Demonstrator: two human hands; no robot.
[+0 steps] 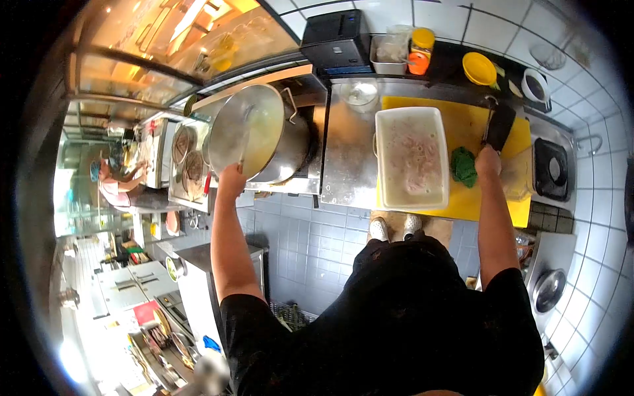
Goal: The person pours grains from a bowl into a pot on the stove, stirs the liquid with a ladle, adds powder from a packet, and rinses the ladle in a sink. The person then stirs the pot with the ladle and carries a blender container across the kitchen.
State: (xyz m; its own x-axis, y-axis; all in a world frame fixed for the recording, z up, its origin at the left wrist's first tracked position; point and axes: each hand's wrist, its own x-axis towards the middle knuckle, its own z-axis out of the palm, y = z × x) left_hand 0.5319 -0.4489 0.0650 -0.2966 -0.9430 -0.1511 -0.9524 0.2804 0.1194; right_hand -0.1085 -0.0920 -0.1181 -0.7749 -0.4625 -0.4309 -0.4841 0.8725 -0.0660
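My left hand (232, 179) is closed at the near rim of a big metal pot (218, 135) of cloudy, yellowish liquid. A long thin handle (244, 148) runs from its fingers into the liquid; the submerged end is hidden. On the right, my right hand (489, 160) is closed by a dark-bladed cleaver (503, 125), apparently around its handle, over a yellow cutting board (485, 193). Beside that hand lies a bunched green cloth (463, 166). A white rectangular tub (379, 158) holds pale pinkish pieces in liquid.
A clear bowl (361, 94) and yellow-lidded jar (422, 39) stand at the back. A sink (573, 132) with a black rack (551, 170) is at right. Another person (115, 188) works at far left, beyond trays (193, 170). A white-topped unit (198, 264) stands behind my left arm.
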